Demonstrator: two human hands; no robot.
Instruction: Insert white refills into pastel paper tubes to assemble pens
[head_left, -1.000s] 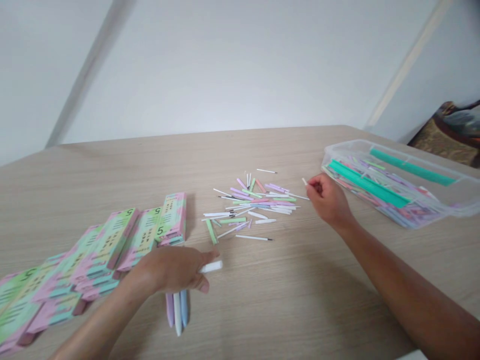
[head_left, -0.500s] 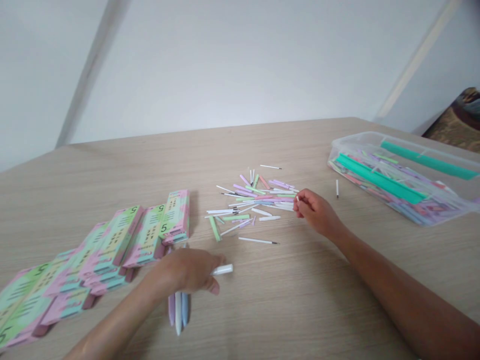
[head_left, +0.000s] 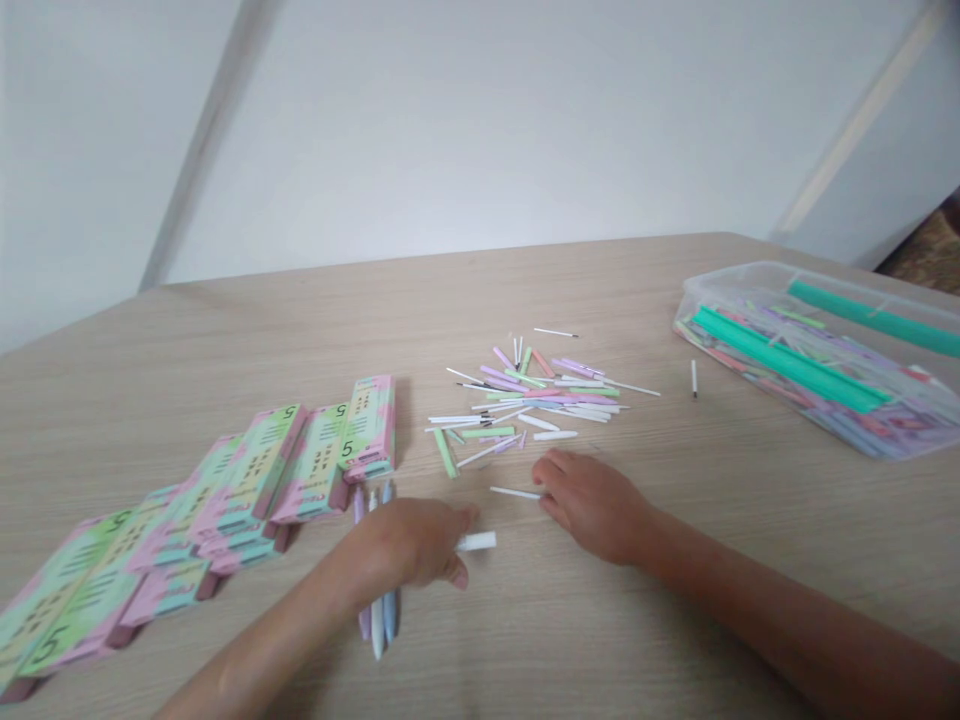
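My left hand is closed around a white pen barrel, whose end sticks out past the fingers to the right. Beneath that hand and wrist lie three pens, a purple, a white and a blue one, side by side on the table. My right hand is down at the tabletop, its fingers pinching one end of a thin white pen refill. Just beyond both hands spreads a loose pile of refills and pastel pen parts.
Pink and green pen boxes marked 5 lie in overlapping rows on the left. At the right stands a clear plastic bin with green strips, full of pastel parts. A single refill lies near it on the wooden table.
My right hand has moved from the pile's right side left and nearer, onto the refill lying in front. My left hand still holds the white barrel. The view has shifted slightly.
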